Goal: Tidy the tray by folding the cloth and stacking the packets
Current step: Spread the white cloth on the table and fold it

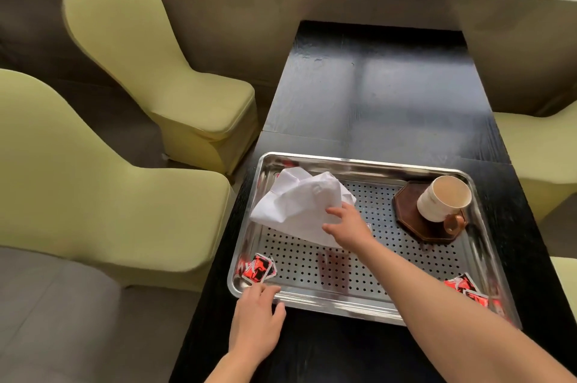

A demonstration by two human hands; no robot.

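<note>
White cloth, crumpled in soft folds, at far-left of tray; underside hidden. Near edge pinched between thumb and forefinger of right hand. Glossy red packets near-left, further packets near-right, print unreadable. Tray steel, perforated. Left hand fingers loosely spread, tips on near rim. 1 cup on dark octagonal coaster.

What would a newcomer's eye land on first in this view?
The crumpled white cloth stands out first, bright in the far-left part of the perforated steel tray, with the right hand holding its near edge. Next come the cream mug on a dark octagonal coaster at the far right, and the red packets scattered in both near corners, by the left hand.
</note>
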